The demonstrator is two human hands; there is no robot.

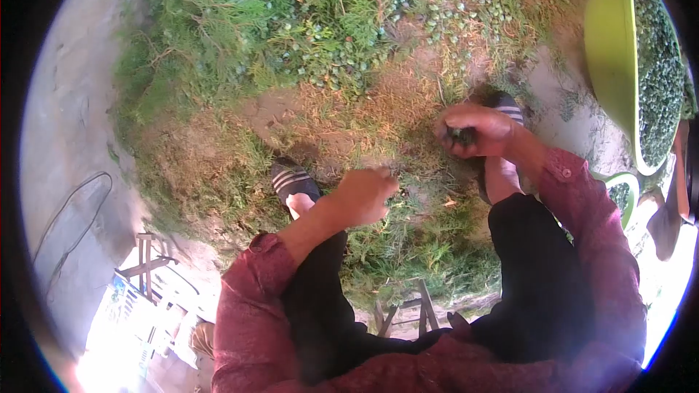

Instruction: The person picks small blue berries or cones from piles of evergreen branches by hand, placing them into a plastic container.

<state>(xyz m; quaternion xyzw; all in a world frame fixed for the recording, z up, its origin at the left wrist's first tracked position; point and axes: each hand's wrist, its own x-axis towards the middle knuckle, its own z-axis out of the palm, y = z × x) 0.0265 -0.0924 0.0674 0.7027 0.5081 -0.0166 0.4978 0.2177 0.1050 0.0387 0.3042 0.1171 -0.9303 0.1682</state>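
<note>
My right hand (477, 131) is closed around a small clump of dark green cones (460, 135), above my right foot. Lower and to the left, my left hand (364, 195) is held over the littered ground with its fingers curled together. It is slightly blurred, and anything between its fingertips is hidden. Beyond both hands lies a heap of green conifer branches (313, 29) bearing pale bluish-green cones. Loose sprigs (408, 247) and brown needle litter (378, 124) cover the ground between my feet.
A large lime-green tub (610, 51) full of small green cones stands at the right. Below it sits a smaller green-rimmed container (632, 200), near a wooden-handled tool (681, 167). A cable (73, 247) lies on the left floor. Wooden legs (426, 306) show beneath me.
</note>
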